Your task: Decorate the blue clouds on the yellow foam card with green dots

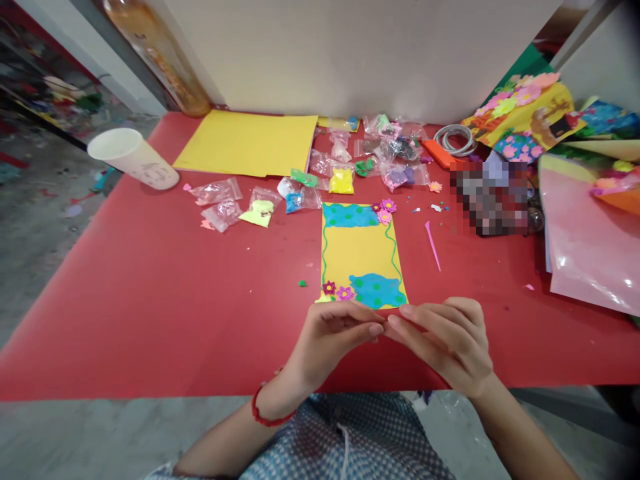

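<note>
My left hand and my right hand meet fingertip to fingertip just over the near edge of a decorated yellow card. Both hands have thumb and fingers pinched together; whatever lies between them is too small or hidden to make out. Blue clay patches with green dots cover the card's top and its lower right. Green wavy lines run down both sides. Pink and purple clay flowers sit at the lower left and upper right corners. A small bit of green clay lies left of the card.
Clay bags, among them a yellow one, lie behind the card. A pink tool rests to its right. A white cup and yellow folder stand and lie back left. Clay-decorated crafts fill the back right.
</note>
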A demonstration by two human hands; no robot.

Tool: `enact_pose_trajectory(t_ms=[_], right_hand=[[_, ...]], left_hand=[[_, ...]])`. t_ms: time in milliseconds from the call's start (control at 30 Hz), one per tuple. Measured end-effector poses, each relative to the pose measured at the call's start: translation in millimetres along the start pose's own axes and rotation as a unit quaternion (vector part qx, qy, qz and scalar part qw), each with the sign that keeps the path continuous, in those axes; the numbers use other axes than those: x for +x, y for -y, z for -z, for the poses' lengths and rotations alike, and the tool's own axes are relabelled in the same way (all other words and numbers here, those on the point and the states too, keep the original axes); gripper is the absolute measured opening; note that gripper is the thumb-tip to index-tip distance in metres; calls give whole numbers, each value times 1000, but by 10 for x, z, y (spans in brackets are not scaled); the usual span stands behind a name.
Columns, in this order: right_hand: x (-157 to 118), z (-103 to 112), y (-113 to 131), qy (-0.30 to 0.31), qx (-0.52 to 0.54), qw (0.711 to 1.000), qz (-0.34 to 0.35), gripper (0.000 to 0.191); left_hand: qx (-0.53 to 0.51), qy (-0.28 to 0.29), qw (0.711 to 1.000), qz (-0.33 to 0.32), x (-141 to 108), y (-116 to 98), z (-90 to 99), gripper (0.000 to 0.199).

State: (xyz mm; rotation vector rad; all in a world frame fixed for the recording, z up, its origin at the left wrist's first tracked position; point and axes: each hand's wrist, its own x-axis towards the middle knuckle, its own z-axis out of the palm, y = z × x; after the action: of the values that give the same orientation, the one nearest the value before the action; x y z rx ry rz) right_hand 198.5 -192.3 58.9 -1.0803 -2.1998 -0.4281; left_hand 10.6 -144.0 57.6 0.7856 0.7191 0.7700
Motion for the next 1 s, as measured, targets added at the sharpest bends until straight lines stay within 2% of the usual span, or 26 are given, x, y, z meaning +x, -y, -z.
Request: enact_pose_trajectory(t_ms=[133, 200, 267, 333, 400, 533, 633, 733, 900, 1000], right_hand=[[54, 4, -23, 14, -47, 997, 55, 16], [81, -34, -5, 10, -30, 999, 11, 17], [115, -86, 36, -19, 21, 996, -89, 20], [157, -134, 88, -46, 98, 972, -209, 19], [201, -169, 133, -44, 182, 933, -308, 13], [254, -208, 172, -11, 313, 851, -422, 8], [263, -236, 182, 4, 378, 802, -463, 8], [268, -267, 197, 5, 419, 770, -481, 9], [277, -307, 201, 11, 446, 736, -509, 8], [275, -320, 187, 9, 449, 733, -510, 9]], left_hand=[[28, -25, 998, -41, 18, 19, 12, 4], [13, -47, 998, -32, 31, 40, 7, 8], [-9, -71, 997, -24, 47, 63, -2, 13], [-23, -97, 994, -39, 63, 86, -14, 17], [-29, -121, 990, -62, 77, 106, -26, 17], [-21, -147, 985, -89, 85, 146, -40, 14], [7, -150, 982, -114, 77, 177, -36, 8], [38, -155, 977, -142, 72, 203, -28, 1], [78, -162, 967, -182, 78, 204, -25, 8], [96, -165, 963, -190, 78, 189, -30, 7]])
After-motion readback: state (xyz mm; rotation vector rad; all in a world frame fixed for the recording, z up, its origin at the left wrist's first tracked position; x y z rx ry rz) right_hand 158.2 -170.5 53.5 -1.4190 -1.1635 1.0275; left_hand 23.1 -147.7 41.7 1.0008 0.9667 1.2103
